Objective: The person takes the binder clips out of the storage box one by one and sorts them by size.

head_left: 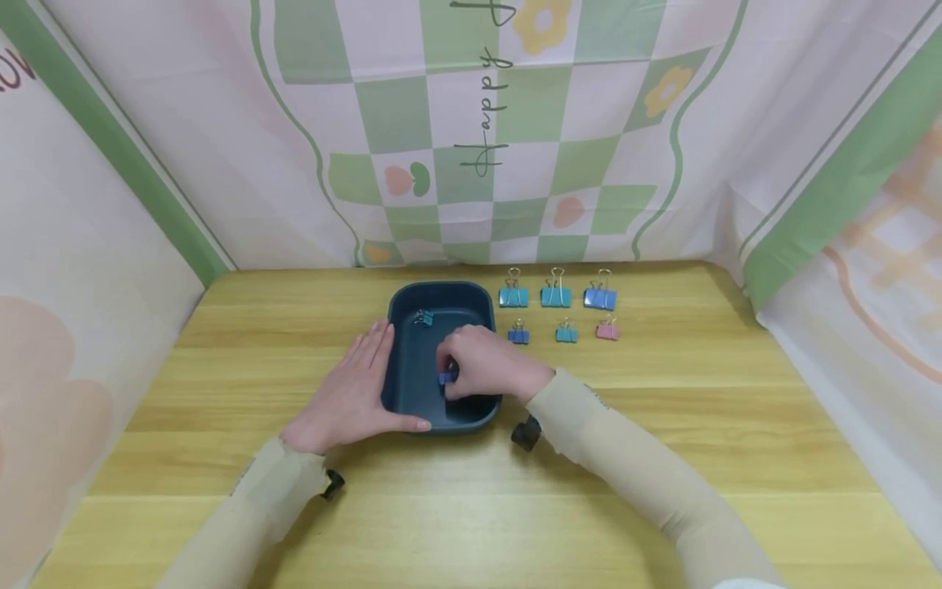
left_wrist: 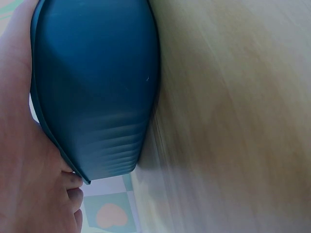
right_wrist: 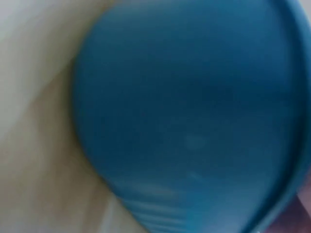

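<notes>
A dark blue-green plastic tray point(head_left: 403, 401) sits on the wooden table. My left hand point(head_left: 352, 393) rests along its left rim, fingers straight and the thumb over the front edge; the left wrist view shows that hand against the outside wall of the tray point(left_wrist: 97, 87). Inside the tray, my right hand point(head_left: 486, 364) pinches a small blue binder clip point(head_left: 446, 377) between thumb and fingers. A small teal binder clip point(head_left: 424, 317) lies near the tray's back left. The right wrist view is blurred and mostly filled by the tray's wall point(right_wrist: 184, 107).
Right of the tray stand two rows of binder clips: larger teal ones point(head_left: 513, 297) point(head_left: 555, 296) and a blue one point(head_left: 599, 298) behind, smaller blue point(head_left: 518, 335), teal point(head_left: 566, 334) and pink point(head_left: 607, 330) ones in front. A patterned curtain point(head_left: 486, 164) hangs behind the table.
</notes>
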`<action>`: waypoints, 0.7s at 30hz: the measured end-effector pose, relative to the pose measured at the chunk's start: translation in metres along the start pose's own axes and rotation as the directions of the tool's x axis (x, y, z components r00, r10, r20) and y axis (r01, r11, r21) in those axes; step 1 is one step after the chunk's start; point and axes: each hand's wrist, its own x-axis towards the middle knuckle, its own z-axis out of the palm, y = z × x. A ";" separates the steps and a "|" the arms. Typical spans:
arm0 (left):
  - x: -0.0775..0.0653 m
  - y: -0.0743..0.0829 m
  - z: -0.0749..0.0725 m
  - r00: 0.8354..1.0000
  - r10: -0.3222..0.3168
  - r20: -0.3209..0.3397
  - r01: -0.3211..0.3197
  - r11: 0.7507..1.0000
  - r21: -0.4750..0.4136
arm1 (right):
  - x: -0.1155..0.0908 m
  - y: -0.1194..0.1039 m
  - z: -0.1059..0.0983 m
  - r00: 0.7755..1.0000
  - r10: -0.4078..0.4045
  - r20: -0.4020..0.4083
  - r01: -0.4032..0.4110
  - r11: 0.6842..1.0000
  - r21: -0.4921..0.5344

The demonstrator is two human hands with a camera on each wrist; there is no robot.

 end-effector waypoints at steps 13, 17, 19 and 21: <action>0.000 0.002 0.000 1.000 -0.006 -0.016 0.006 1.000 -0.012 | -0.022 0.014 -0.043 0.987 0.020 -0.161 -0.010 0.998 0.066; 0.000 0.001 0.000 1.000 -0.010 -0.010 0.010 1.000 0.001 | -0.032 0.021 -0.058 0.978 0.028 -0.207 -0.011 0.997 0.081; 0.000 0.001 0.001 1.000 -0.006 -0.011 0.006 1.000 0.001 | -0.037 0.024 -0.066 0.971 0.033 -0.238 -0.013 0.996 0.086; 0.000 0.001 0.001 1.000 -0.004 -0.013 0.004 1.000 0.001 | -0.043 0.029 -0.073 0.966 0.051 -0.255 -0.028 0.995 0.094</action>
